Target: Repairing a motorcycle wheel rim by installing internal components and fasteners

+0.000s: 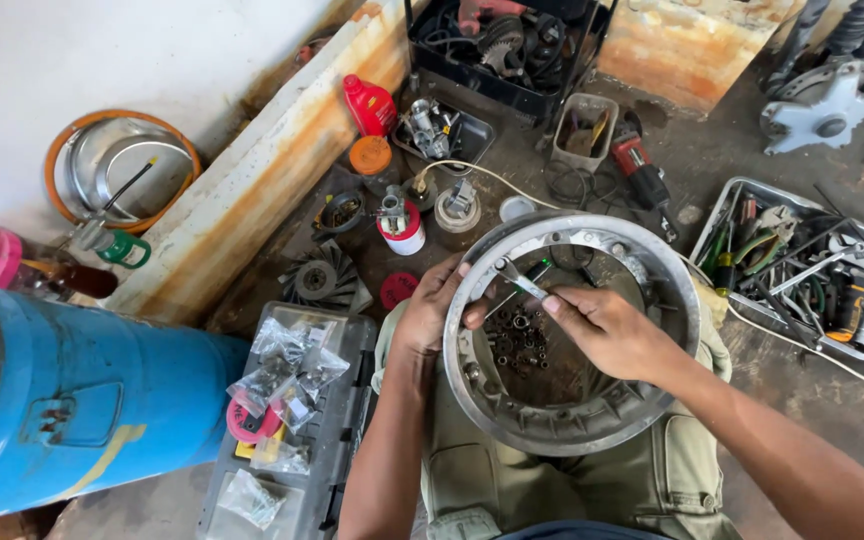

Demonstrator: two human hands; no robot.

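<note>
Head view: a round metal rim [574,420] rests on the person's lap. Left hand [434,305] grasps its near-left edge, thumb curled over the lip. Right hand [607,328] pinches a small silver wrench [520,281] between fingers and thumb, its head just inside the rim near the left thumb. Below both hands, loose nuts and bolts [522,345] lie on cloth inside the ring. Left of the left hand sits a grey parts case [347,440]. A slip of the wrench could nick that thumb, and tilting the rim might scatter the fasteners.
</note>
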